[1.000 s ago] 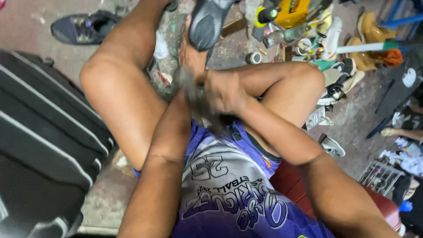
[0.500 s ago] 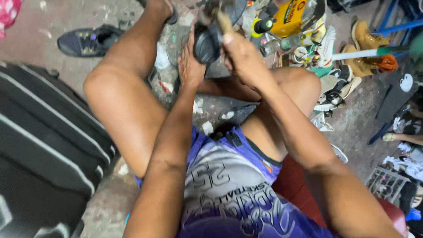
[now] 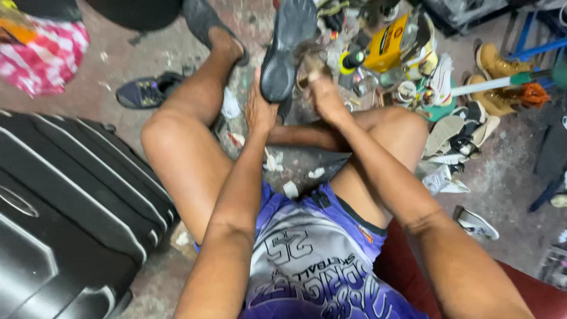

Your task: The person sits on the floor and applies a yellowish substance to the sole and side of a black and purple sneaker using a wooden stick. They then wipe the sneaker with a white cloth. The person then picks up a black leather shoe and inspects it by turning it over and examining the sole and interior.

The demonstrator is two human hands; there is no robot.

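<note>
My left hand (image 3: 258, 110) grips a dark shoe (image 3: 287, 44) by its lower end and holds it raised, grey textured sole toward me. My right hand (image 3: 322, 88) is closed beside the shoe's right edge, around something small and blurred that I cannot make out. Both arms reach forward over my bent bare legs (image 3: 183, 153) and purple and grey shorts (image 3: 313, 260). White scraps (image 3: 290, 189) lie on a dark sheet between my knees.
A black hard-shell suitcase (image 3: 65, 218) fills the left side. A dark sneaker (image 3: 144, 91) lies on the concrete floor. On the right are a yellow can (image 3: 390, 44), tan boots (image 3: 496, 77), loose shoes and soles. Pink checked cloth (image 3: 50, 50) is top left.
The shoe has gone from low near my lap up to arm's length with its sole toward me. Both hands rose and moved forward with it.
</note>
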